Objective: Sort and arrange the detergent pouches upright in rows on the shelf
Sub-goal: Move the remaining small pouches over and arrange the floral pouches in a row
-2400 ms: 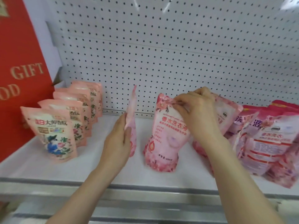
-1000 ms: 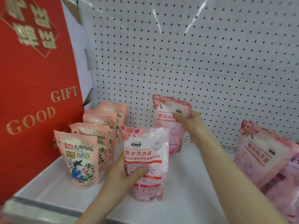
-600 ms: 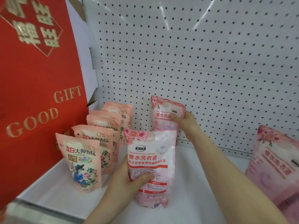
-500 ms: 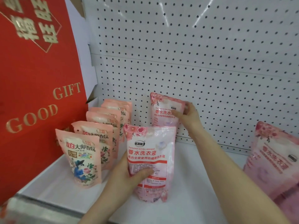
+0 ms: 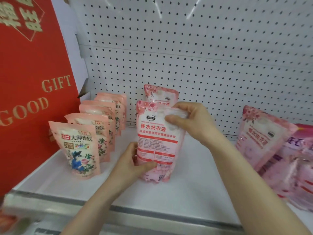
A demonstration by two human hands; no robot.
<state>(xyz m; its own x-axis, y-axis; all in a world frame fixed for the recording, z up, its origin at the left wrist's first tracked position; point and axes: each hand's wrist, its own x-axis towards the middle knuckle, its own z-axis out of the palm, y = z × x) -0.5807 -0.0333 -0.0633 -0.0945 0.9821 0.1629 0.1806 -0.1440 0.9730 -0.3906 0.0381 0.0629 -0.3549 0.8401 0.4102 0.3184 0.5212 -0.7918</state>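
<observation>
White pegboard point(image 5: 203, 56) fills the back of the view, dotted with dark holes. To its left stands a red panel point(image 5: 30, 82) with gold lettering that reads GOOD GIFT. Below them runs the white shelf point(image 5: 194, 184), with a grey strip along its front edge.

At the right end of the shelf lies a heap of pink pouches point(image 5: 288, 167), leaning and overlapping; the nearest one tilts back to the right. At the left end, peach pouches point(image 5: 77, 148) with flower prints stand upright in a single file that runs from the front toward the pegboard.

Between these two groups, a rear pouch point(image 5: 160, 95) in pink stands upright just in front of the pegboard. Directly before it is the front pouch point(image 5: 157, 143), pink and white with red print, upright with its base down at the shelf.

The right hand point(image 5: 191, 122) curls over the front pouch's top right corner. The left hand point(image 5: 132, 161) grips its lower left edge, thumb across the face.
</observation>
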